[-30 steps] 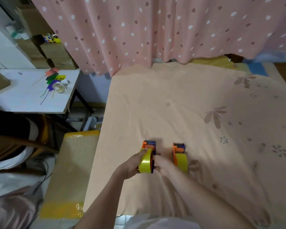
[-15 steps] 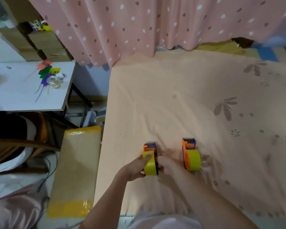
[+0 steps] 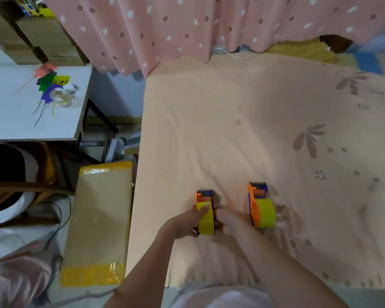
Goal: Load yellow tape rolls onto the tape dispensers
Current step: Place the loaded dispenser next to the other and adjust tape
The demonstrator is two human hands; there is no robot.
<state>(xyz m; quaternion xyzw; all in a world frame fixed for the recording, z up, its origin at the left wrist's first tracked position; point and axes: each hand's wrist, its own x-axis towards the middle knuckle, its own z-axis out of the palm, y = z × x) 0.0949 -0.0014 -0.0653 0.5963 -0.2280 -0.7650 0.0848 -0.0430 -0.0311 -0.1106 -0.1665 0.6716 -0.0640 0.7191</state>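
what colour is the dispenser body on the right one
Orange, with a blue inner part, on the right dispenser; it holds a yellow roll. Head view.

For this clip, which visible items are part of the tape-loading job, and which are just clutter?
In the job: left dispenser with yellow roll, gripped by left hand and right hand; right dispenser with yellow roll, standing free on the bedsheet.

Lying about: wrapped parcel, glass jar, coloured paper tags, puzzle cube.

Single head-worn view; looks steeply down and forward, close above the peach-clothed table (image 3: 231,130).
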